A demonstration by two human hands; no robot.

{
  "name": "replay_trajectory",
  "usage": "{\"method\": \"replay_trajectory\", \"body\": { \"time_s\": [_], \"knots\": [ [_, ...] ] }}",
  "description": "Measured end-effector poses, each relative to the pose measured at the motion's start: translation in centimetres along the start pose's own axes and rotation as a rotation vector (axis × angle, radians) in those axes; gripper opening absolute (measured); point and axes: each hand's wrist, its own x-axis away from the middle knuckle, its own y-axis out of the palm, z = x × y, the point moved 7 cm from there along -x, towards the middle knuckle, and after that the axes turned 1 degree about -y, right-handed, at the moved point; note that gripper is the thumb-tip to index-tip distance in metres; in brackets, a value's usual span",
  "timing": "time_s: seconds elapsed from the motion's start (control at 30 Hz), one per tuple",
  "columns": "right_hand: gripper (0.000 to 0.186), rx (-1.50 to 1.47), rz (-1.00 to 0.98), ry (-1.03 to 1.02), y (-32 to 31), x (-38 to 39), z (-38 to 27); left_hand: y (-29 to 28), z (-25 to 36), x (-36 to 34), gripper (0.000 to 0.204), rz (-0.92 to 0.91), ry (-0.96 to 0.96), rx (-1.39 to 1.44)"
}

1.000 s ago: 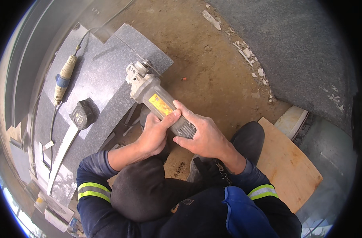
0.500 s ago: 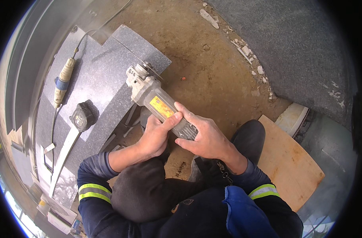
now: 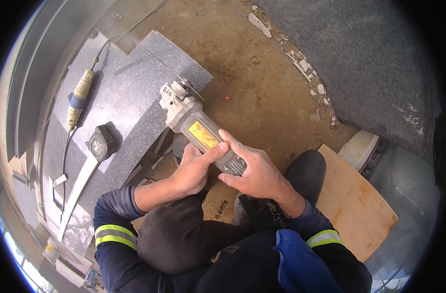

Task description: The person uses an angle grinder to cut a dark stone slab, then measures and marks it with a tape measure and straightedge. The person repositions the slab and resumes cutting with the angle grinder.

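Observation:
A grey angle grinder (image 3: 184,112) with a yellow label is gripped in both of my hands, its thin disc (image 3: 196,93) at the far end, over the edge of a grey speckled stone slab (image 3: 135,88). My left hand (image 3: 193,171) holds the grinder body from the left, thumb across its top. My right hand (image 3: 254,173) wraps around the rear end. On the slab to my left lie a black tape measure (image 3: 101,142), its white strip (image 3: 79,195) pulled out, and a cream-and-blue cable connector (image 3: 80,99) on a grey cord.
My bent legs (image 3: 174,234) are below the grinder. A dirt-covered floor (image 3: 259,93) has rubble (image 3: 303,66) along a dark stone slab (image 3: 355,58) at upper right. A plywood board (image 3: 355,205) lies at right, dark grey panels (image 3: 25,93) along the far left.
Both hands and the grinder have shifted slightly to the right and down, with the grip unchanged. The tape measure and connector rest where they were.

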Motion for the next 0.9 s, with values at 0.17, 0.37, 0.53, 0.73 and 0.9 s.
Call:
{"method": "replay_trajectory", "body": {
  "time_s": [0.17,0.37,0.53,0.73,0.9],
  "knots": [
    [0.091,0.009,0.002,-0.012,-0.1,0.2,0.0,0.0,-0.2,0.0,0.036,-0.001,-0.017,-0.007],
    [0.091,-0.021,0.004,-0.02,-0.2,0.3,-0.2,0.0,-0.2,0.0,0.038,0.0,-0.027,-0.011],
    [0.091,-0.002,-0.002,-0.017,-0.1,0.0,-0.1,-0.4,-0.2,-0.2,0.038,0.004,-0.028,-0.003],
    [0.091,-0.039,0.003,-0.047,0.0,-1.7,-1.0,-1.1,1.4,-0.6,0.037,0.038,-0.001,0.012],
    [0.091,-0.025,0.052,-0.148,0.1,-3.3,-1.5,-2.1,2.4,-1.2,0.045,0.016,0.041,-0.041]
  ]
}}
